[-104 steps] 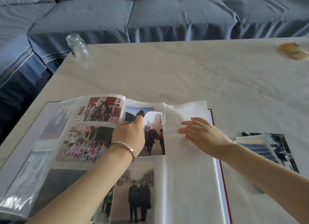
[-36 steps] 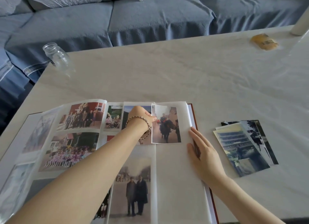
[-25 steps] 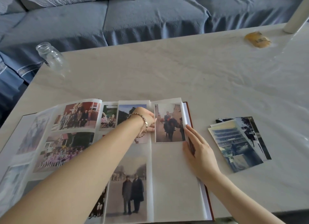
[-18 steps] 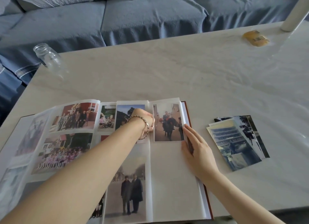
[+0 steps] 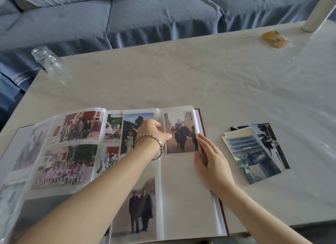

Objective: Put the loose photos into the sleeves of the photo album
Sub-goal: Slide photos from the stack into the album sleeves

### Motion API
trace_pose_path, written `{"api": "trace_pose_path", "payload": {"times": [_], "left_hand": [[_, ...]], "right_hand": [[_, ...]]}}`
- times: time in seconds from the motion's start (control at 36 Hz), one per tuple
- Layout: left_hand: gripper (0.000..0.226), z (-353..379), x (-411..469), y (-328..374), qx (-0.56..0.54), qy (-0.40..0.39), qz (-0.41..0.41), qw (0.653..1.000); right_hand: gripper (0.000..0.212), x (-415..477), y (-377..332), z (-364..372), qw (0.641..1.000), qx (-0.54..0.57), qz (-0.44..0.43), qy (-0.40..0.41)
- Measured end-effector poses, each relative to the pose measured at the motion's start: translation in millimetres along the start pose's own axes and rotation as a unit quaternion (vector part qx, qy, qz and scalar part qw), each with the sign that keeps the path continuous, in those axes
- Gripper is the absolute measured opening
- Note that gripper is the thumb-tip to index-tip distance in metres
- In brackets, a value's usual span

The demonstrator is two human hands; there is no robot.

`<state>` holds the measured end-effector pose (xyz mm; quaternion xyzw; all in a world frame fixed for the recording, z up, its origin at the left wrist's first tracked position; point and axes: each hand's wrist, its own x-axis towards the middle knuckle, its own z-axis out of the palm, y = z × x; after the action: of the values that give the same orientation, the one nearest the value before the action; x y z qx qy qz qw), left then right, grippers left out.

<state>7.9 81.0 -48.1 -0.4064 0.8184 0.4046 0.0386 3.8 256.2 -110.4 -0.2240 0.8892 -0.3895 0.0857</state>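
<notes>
— Where's the photo?
— The photo lies on the right page of the photo album, at its twelve o'clock end. The left hand pinches its nine o'clock edge, fingers curled.
— And the other hand?
— The right hand lies flat, fingers straight, on the page's three o'clock edge.
— Beyond that?
— On the table, loose photos at the album's three o'clock, a jar at ten, a yellow packet at one.
</notes>
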Motion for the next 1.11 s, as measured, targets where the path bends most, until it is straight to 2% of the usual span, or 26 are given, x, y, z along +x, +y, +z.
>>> {"api": "trace_pose_path", "payload": {"times": [0.08, 0.19, 0.31, 0.36, 0.42, 0.5, 0.61, 0.67, 0.69, 0.83, 0.94, 1.06, 1.11], "left_hand": [[0.051, 1.1, -1.3, -2.4, -0.02, 0.022, -0.009, 1.0], [0.034, 4.5, -1.3, -11.2, -0.078, 0.031, -0.011, 0.996], [0.027, 4.0, -0.1, -14.8, -0.106, 0.035, 0.004, 0.994], [0.022, 5.5, -0.7, -16.4, -0.063, 0.042, 0.046, 0.996], [0.018, 7.1, -5.2, -19.7, 0.009, 0.058, 0.115, 0.992], [0.033, 6.9, -16.9, -27.7, 0.126, 0.065, 0.234, 0.962], [0.042, 5.0, -29.9, -45.6, 0.277, -0.003, 0.328, 0.903], [0.043, 3.9, -33.7, -56.2, 0.311, -0.028, 0.347, 0.884], [0.044, 2.8, -35.3, -60.5, 0.316, -0.035, 0.349, 0.882], [0.043, -4.8, -35.7, -74.5, 0.28, -0.036, 0.357, 0.89], [0.039, -7.4, -35.3, -81.6, 0.262, 0.002, 0.379, 0.888], [0.044, -7.7, -35.3, -86.4, 0.255, 0.052, 0.439, 0.86], [0.047, -8.6, -38.8, -87.0, 0.237, 0.03, 0.465, 0.853]], "right_hand": [[0.045, -0.2, 0.2, -0.4, 1.0, 0.004, 0.0, 0.002], [0.044, -0.2, -0.9, -1.2, 1.0, 0.007, 0.005, 0.005], [0.043, 0.8, -5.4, -4.6, 1.0, 0.02, 0.011, -0.017], [0.041, 1.0, -7.3, -11.6, 0.999, 0.024, 0.012, -0.038], [0.038, -0.2, -7.0, -23.8, 0.999, -0.016, 0.003, -0.035], [0.041, -4.9, 1.0, -48.8, 0.994, -0.11, 0.021, -0.004], [0.067, -12.3, 22.5, -75.1, 0.968, -0.228, 0.107, -0.024], [0.08, -16.0, 32.5, -79.9, 0.949, -0.271, 0.144, -0.067], [0.08, -18.0, 35.5, -80.8, 0.944, -0.284, 0.149, -0.079], [0.048, -21.7, 36.0, -86.2, 0.943, -0.31, 0.094, -0.069], [0.027, -20.3, 27.4, -94.7, 0.947, -0.3, 0.091, -0.074], [0.023, -19.8, 23.7, -102.0, 0.948, -0.3, 0.104, -0.031], [0.023, -20.2, 22.8, -104.4, 0.946, -0.303, 0.114, -0.026]]}}
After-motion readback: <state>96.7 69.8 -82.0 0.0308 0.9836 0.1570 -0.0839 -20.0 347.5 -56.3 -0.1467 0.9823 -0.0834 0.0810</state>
